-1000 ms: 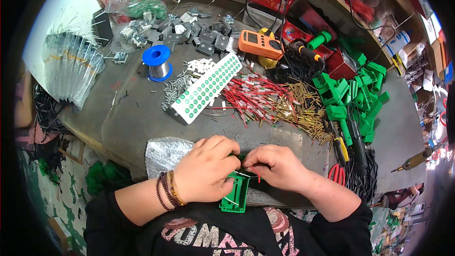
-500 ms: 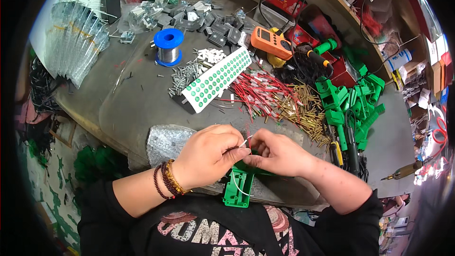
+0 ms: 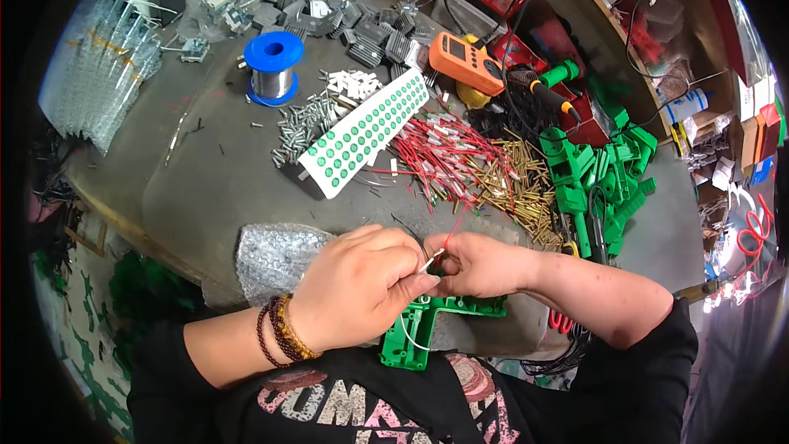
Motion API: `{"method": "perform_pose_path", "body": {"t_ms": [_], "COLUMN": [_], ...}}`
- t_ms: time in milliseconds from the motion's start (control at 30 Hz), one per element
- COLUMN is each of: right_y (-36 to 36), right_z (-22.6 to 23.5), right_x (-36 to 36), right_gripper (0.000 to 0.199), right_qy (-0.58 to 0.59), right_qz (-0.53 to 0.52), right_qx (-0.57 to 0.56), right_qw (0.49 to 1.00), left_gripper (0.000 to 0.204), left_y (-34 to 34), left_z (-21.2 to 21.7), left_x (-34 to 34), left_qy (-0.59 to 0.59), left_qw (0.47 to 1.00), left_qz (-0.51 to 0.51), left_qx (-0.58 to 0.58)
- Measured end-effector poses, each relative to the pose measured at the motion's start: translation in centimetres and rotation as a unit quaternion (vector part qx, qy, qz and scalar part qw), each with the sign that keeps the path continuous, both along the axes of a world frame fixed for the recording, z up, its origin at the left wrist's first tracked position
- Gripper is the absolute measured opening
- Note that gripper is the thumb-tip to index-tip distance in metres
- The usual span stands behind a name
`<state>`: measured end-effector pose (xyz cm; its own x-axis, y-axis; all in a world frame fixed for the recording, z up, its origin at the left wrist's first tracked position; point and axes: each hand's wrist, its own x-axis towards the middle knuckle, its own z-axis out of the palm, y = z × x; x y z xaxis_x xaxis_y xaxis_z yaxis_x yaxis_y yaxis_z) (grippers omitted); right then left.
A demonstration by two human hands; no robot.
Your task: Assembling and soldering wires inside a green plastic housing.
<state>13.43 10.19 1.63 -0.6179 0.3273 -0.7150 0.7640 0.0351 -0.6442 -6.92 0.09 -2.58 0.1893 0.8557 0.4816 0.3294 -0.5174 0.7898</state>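
Two hands close together over a green case, with thin wires between the fingers

Left hand with thumb and fingers clamped on a white wire, near its end. Right hand just beside, at 3 o'clock from the left, with fingertips clamped on a red wire pointing up toward 1 o'clock. Contact between the two wires too small to tell.

At 6 o'clock from both hands, just below, the green case, hollow side up, with a side arm toward 4 o'clock and an upper part hidden under the fingers. Inside its lower part, a curved white lead.

Past the left hand at 9 o'clock, a bubble-wrap bag on the grey worktop. Farther off between 10 and 11 o'clock, loose screws, then a blue spool of silver wire. At 11, a white sheet of round green stickers. At 12, a heap of red wires, with an orange meter beyond. Toward 1 and 2, brass pins and, beside them, a pile of green plastic parts.
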Motion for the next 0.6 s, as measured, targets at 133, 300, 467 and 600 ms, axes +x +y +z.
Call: {"method": "perform_pose_path", "body": {"t_ms": [133,300,467,600], "right_y": [-0.2,-0.4,4.7,5.4], "right_z": [0.5,0.8,2.3,0.6], "right_x": [-0.4,-0.2,-0.6,-0.1], "right_gripper": [0.027,0.026,0.027,0.025], "right_qy": [-0.022,0.024,0.074,0.033], "right_qz": [0.0,0.01,-0.033,-0.018], "right_qx": [-0.005,0.068,0.414,0.453], "right_qw": [1.0,0.997,0.907,0.891], "left_gripper": [0.02,0.018,0.017,0.018], "left_y": [0.0,0.0,0.0,0.2], "left_z": [-0.5,0.0,-0.1,-0.2], "left_x": [0.3,0.1,-0.2,-0.2], "left_qy": [-0.011,0.002,0.02,0.007], "left_qw": [1.0,1.0,1.0,1.0], "left_qz": [0.011,-0.004,0.006,-0.005], "left_qx": [0.025,0.017,-0.001,-0.004]}}
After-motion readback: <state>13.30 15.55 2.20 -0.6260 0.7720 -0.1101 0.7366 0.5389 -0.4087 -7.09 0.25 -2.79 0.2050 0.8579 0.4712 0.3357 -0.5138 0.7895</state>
